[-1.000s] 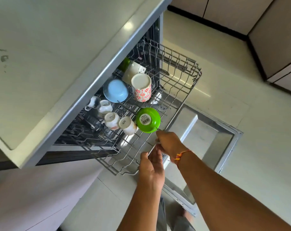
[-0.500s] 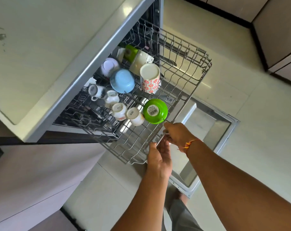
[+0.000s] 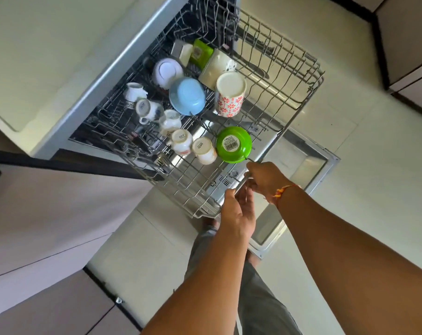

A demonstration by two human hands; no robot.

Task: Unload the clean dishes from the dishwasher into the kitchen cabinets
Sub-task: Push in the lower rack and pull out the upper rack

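Rack (image 3: 301,105) drawn further out, white bowl (image 3: 167,71) now uncovered

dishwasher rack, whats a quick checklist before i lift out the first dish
1. Rack out from under the counter: ok, most dishes sit in the open.
2. Right hand free to pick: not ok, its fingers curl round the rack's front rail.
3. Left hand free: cannot tell, it is at the same rail with its grip hidden.
4. Green bowl, nearest the hands, reachable: ok, it is upside down with nothing over it.
5. Dishwasher door out of the way: ok, it lies open below the rack.
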